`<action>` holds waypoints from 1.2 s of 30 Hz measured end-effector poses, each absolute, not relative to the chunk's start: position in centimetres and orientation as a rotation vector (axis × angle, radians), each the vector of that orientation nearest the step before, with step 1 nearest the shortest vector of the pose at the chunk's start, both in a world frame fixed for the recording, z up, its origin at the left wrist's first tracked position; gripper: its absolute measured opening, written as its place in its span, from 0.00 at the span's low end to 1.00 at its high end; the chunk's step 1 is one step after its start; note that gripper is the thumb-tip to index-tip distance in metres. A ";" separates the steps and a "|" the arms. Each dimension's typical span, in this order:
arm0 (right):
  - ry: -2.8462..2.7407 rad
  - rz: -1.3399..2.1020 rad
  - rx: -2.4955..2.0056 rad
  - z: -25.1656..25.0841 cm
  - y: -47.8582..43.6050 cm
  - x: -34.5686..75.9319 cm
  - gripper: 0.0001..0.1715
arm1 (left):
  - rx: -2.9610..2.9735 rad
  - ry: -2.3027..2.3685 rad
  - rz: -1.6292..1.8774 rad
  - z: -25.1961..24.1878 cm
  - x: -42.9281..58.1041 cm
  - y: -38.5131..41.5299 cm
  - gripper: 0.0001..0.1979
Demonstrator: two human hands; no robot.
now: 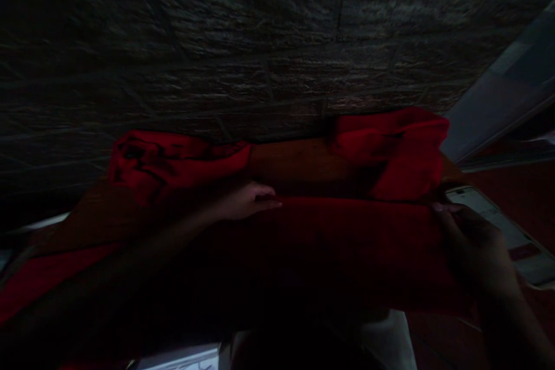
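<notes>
While a red cloth (pixel 347 237) stretches over the near part of a wooden table (pixel 295 162) in the dim head view, the left hand (pixel 243 201) pinches its far edge midway; the right hand (pixel 472 245) pinches its far right corner; beyond, two crumpled red bundles (pixel 403 153) lie before a brick wall (pixel 299 75).

It's a single head-worn view, in close, peering forward and down from the tabletop's (pixel 295 159) near side, over the left hand (pixel 249 201) and right hand (pixel 474 245), out past the far edge to the block wall (pixel 299 23)!
</notes>
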State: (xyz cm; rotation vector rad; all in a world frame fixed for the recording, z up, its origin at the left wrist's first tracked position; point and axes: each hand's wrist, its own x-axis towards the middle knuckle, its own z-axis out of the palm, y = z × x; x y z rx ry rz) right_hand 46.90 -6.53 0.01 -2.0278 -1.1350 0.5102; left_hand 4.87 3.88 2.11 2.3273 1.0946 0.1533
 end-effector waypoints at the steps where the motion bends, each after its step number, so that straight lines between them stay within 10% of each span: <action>1: -1.139 0.513 -2.025 0.1 -6.6 46.8 0.30 | 2.332 1.093 0.155 2.0 4.9 3.8 0.24; 36: -1.141 0.606 -1.837 -0.6 -6.2 46.7 0.25 | 2.049 0.956 0.109 0.6 12.8 6.7 0.19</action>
